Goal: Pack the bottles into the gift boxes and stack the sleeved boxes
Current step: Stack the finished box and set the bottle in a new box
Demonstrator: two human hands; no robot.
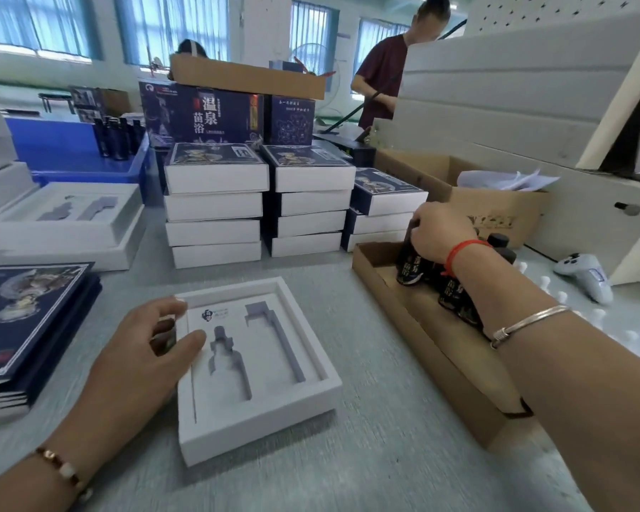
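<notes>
Three stacks of sleeved boxes [303, 201] stand on the bench [366, 419]: four, four and three. Two open gift boxes [252, 367] show empty cutouts. The cardboard tray [433, 349] holds perhaps four dark bottles [411, 267], partly hidden by an arm. Two other people [385, 68] work behind.

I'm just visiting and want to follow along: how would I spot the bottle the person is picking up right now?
Find the long brown cardboard tray lying on the grey table, right of the open white gift box. Several dark bottles stand at its far end. The bottle in question is the front one there, dark with pale lettering, and the only one whose top the right hand grips.
</notes>
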